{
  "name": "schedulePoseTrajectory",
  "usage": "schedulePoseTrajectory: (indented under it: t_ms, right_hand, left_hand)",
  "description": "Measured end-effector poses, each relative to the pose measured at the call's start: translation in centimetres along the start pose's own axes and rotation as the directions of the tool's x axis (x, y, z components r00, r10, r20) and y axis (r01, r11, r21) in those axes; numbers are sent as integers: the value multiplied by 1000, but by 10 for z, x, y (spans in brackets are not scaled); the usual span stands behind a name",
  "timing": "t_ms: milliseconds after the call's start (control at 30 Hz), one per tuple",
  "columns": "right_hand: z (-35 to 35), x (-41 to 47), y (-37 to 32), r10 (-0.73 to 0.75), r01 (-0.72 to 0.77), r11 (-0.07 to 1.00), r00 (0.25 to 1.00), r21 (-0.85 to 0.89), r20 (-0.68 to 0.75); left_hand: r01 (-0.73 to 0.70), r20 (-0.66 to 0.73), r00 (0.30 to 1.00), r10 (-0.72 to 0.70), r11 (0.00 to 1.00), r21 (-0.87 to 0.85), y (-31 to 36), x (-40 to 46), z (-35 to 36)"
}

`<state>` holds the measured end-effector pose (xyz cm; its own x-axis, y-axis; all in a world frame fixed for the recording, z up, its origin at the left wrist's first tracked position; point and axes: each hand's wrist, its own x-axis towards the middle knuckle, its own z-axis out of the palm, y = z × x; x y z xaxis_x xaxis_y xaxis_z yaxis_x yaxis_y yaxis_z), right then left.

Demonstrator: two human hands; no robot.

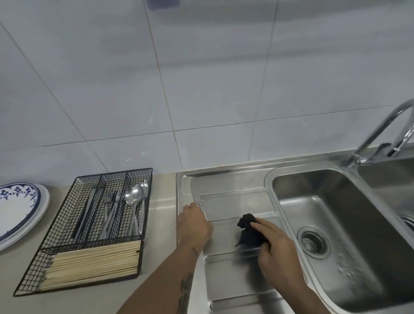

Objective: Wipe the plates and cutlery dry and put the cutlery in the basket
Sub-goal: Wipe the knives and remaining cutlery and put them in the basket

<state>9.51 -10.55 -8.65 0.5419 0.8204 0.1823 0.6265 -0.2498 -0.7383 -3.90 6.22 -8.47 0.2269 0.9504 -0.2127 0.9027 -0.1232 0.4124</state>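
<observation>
Head view: right hand [276, 251] grips crumpled black cloth [248, 228] on ribbed steel drainboard [235, 280]; left hand's [193, 221] grip hidden

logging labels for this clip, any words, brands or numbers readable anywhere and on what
None: no readable text in the head view.
The plates carry only a blue floral pattern, no lettering.
The basket, cutlery, chopsticks, sink, tap, cloth and wall tiles show no label, brand or number.
The dark thing at the top edge is cut off; nothing legible.
</observation>
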Motion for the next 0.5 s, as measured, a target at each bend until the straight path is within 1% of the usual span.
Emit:
schedulePoseTrajectory:
  t_ms: [100, 167, 267, 333, 400, 500]
  right_hand:
    - [-2, 9, 9, -11, 11, 1000, 1000, 20, 20]
    - [-1, 12, 12, -10, 9, 1000, 1000, 26, 30]
    - [1, 16, 13, -18, 16, 999, 998, 43, 63]
    - [1, 16, 14, -41, 38, 999, 995, 36, 86]
    - [0, 14, 16, -68, 66, 997, 993, 27, 97]
    - [0, 10, 15, -116, 115, 993, 988, 16, 105]
  left_hand:
    - [49, -8, 999, -49, 997, 59, 6, 0, 2]
    - [74, -38, 997, -70, 991, 107, 5, -2, 3]
    - [79, -106, 993, -59, 977, 196, 0, -3, 5]
    - [88, -126, 990, -59, 969, 231, -5, -4, 5]
    - [97, -145, 987, -66, 971, 219, -9, -6, 3]
    - [115, -148, 985, -94, 983, 145, -14, -10, -1]
